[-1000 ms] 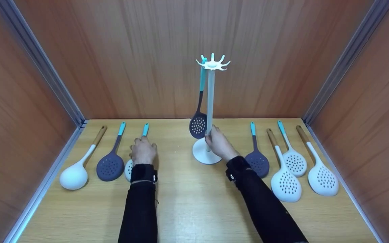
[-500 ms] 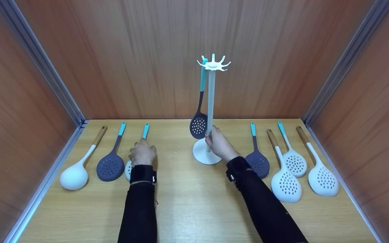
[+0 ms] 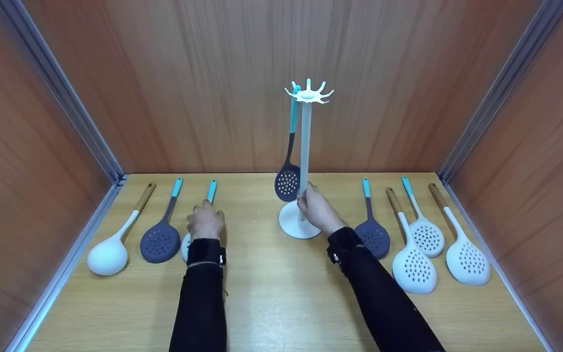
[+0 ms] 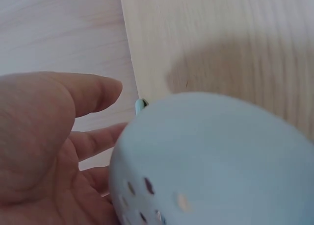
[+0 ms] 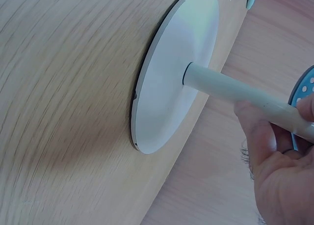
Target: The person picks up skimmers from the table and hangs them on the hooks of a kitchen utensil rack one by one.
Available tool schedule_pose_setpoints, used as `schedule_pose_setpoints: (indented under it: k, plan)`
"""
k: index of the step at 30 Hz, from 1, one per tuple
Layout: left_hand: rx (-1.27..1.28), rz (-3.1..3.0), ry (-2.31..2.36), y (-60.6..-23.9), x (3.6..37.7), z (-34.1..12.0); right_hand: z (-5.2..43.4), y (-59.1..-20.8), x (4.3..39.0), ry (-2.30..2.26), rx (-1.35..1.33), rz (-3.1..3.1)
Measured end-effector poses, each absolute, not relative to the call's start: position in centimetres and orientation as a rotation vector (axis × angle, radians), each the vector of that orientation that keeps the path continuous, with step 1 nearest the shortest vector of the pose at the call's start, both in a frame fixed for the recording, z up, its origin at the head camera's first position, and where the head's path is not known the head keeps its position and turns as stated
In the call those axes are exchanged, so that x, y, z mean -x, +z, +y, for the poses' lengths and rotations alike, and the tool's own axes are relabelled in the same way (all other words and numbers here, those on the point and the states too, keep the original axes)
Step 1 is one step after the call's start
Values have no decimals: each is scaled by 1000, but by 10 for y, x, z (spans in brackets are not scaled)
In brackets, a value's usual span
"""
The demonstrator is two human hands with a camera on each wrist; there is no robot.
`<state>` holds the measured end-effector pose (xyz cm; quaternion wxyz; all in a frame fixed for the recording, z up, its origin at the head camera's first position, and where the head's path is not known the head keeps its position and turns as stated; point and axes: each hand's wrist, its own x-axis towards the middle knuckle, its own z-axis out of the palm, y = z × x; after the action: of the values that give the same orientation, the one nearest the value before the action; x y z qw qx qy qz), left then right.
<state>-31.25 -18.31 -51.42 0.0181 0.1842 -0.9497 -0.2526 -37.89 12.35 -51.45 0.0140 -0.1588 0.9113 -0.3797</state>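
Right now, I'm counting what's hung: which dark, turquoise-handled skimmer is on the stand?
The middle dark skimmer: it alone hangs from the white stand; the left dark skimmer and right dark skimmer lie on the tabletop.

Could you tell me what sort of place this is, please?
Probably a staged test booth rather than a kitchen: wood-grain panels with grey corner strips border a table of laid-out utensils.

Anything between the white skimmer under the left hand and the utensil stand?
Nothing visible stands between the turquoise-handled white skimmer and the utensil stand. The hanging dark skimmer could crowd the stand's left side.
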Motion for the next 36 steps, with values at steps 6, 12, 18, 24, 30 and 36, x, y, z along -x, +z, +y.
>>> schedule_pose_setpoints:
  k: [6,12,18,24,30,36]
  plan:
    - [-555,-2933,-805,-512,312,-183,123,-515,379,-1190,468,2824]
    - [-530,-2889,-810,-510,312,-184,122,-515,379,-1201,444,2815]
    - [-519,-2852,-847,-509,312,-184,123,-517,377,-1183,506,2858]
    - [-514,-2834,-873,-509,315,-185,125,-518,377,-1206,521,2857]
    - [-513,-2826,-879,-507,316,-184,125,-516,376,-1202,520,2857]
    - [-464,-2793,-852,-503,316,-181,124,-516,376,-1189,511,2858]
